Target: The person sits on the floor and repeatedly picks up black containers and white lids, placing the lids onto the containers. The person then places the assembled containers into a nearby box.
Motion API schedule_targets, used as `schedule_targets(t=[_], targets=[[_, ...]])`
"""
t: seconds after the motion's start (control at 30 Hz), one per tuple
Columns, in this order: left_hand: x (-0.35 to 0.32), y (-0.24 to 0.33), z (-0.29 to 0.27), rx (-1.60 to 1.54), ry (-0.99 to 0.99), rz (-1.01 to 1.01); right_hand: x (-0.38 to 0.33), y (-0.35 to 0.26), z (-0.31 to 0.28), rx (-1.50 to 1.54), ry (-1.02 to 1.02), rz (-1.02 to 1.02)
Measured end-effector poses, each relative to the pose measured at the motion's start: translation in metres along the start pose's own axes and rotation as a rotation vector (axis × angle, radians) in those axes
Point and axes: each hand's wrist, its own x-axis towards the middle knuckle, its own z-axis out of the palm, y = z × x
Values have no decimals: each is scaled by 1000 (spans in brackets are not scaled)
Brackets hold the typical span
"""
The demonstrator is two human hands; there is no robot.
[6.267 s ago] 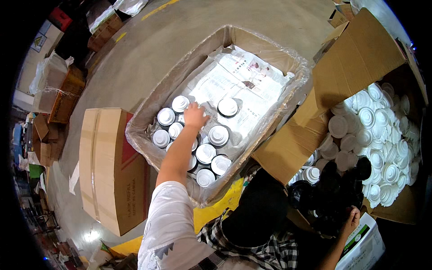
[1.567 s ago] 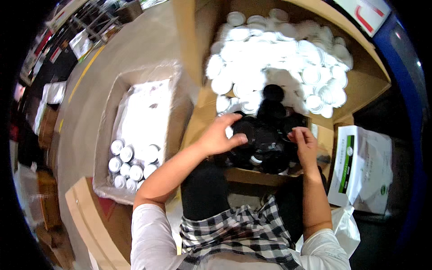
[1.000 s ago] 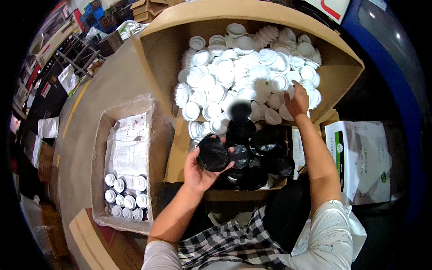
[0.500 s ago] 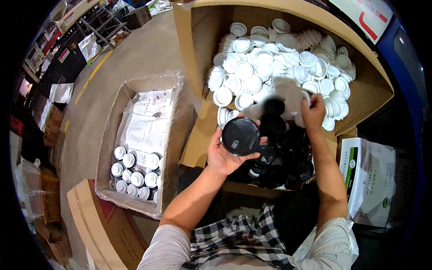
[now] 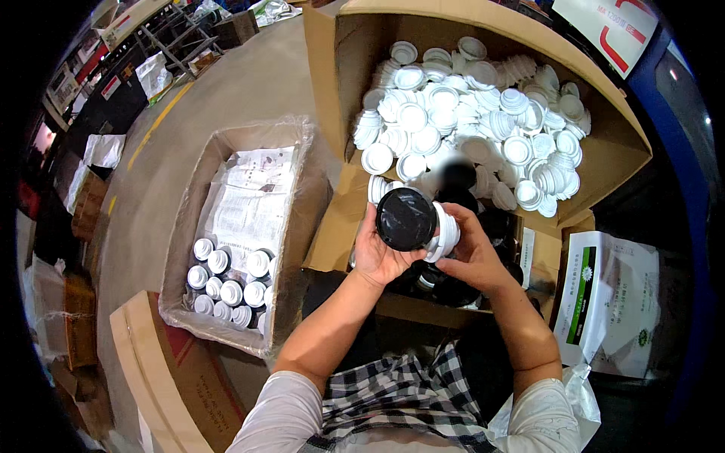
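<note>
My left hand (image 5: 375, 257) holds a round black plastic cap (image 5: 406, 219) on edge, fingers around its rim. In my right hand (image 5: 476, 253) is a white stepped plastic cap (image 5: 448, 232), pressed up against the black cap's right side. The fingers partly hide where the two meet. Beyond my hands lies a heap of similar white caps (image 5: 442, 113) in a large open cardboard box (image 5: 491, 19). Below and behind my right hand, more black caps (image 5: 457, 293) sit in a box, partly covered by my hands.
To the left stands a plastic-lined carton (image 5: 302, 189) with printed paper (image 5: 245, 196) and several black-and-white capped pieces (image 5: 232, 293). A cardboard flap (image 5: 170, 370) rises at lower left. White printed packaging (image 5: 615, 302) lies on the right. A yellow line (image 5: 160, 124) crosses the floor.
My right hand has come from the white heap toward the left, bringing a white cap to the black one. My left hand has turned the black cap slightly and shifted a little right.
</note>
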Motion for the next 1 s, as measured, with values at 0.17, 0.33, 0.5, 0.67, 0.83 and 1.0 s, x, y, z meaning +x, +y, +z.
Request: schedule_targets(t=[0.17, 0.33, 0.5, 0.67, 0.83, 1.0], targets=[[6, -6, 13, 104, 85, -11, -6, -2, -14, -582, 179, -153], [6, -5, 0, 223, 25, -126, -8, -30, -7, -1126, 203, -476], [4, -6, -2, 188, 11, -221, -7, -26, -3, -1194, 175, -461], [8, -11, 2, 389, 129, -208, -6, -19, -10, -1232, 146, -416], [7, -11, 1, 426, 121, -212, -5, -17, -10, -1256, 128, -400], [6, -9, 1, 466, 138, -208, -5, -16, -7, -1269, 129, -390]])
